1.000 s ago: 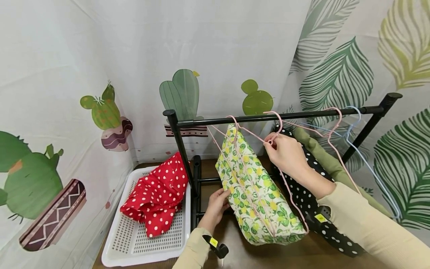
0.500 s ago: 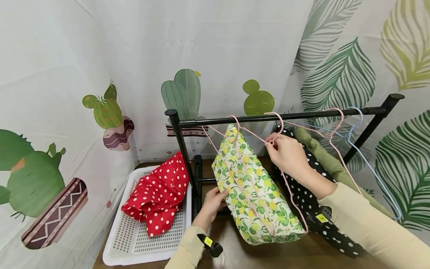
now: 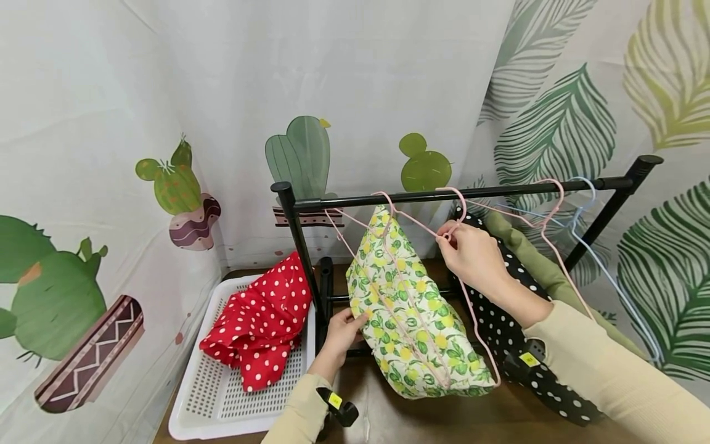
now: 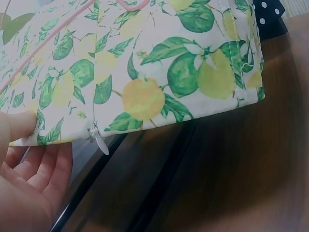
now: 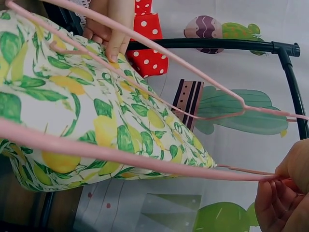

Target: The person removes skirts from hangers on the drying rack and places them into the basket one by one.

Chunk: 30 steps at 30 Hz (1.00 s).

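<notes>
Lemon-print cloth (image 3: 410, 308) hangs slanting below the black rail, among pink hanger wires. My left hand (image 3: 339, 336) pinches its left edge; in the left wrist view the thumb lies on top and the fingers underneath, with a small zip pull (image 4: 100, 140) nearby. My right hand (image 3: 471, 253) pinches a pink hanger (image 3: 463, 202) just below its hook, which is over the rail. Another pink hanger (image 3: 390, 202) hooks on the rail to the left, its wires running across the cloth. In the right wrist view, the held hanger's wire (image 5: 120, 157) crosses in front of the cloth.
A black garment rack (image 3: 344, 201) stands on a brown table (image 3: 383, 425). To its left, a white basket (image 3: 188, 394) holds red polka-dot cloth (image 3: 261, 320). Black polka-dot cloth (image 3: 499, 320), green cloth (image 3: 516, 246), a pink hanger (image 3: 554, 206) and a blue hanger (image 3: 590, 243) are at right.
My left hand has moved left, drawing the cloth's left edge with it. The cloth's lower end has shifted slightly left and up. My right hand stays at the same hanger.
</notes>
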Each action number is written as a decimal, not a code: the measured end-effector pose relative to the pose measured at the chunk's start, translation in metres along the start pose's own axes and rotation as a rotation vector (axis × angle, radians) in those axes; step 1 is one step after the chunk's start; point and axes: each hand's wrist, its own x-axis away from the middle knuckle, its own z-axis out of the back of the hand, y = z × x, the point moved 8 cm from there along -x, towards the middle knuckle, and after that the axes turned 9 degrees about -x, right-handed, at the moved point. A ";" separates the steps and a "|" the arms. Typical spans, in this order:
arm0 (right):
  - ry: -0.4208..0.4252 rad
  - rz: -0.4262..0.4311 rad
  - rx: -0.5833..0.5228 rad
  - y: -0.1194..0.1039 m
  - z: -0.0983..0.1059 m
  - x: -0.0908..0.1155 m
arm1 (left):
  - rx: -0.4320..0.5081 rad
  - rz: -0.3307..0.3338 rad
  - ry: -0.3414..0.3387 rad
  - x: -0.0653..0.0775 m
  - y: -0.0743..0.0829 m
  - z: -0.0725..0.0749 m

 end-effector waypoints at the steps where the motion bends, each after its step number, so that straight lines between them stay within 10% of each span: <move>1: 0.001 0.001 -0.001 0.000 0.000 0.000 | -0.001 0.000 0.003 0.000 0.000 0.001; 30: -0.005 -0.014 0.005 0.008 0.000 0.004 | -0.083 -0.024 -0.021 0.038 0.038 0.030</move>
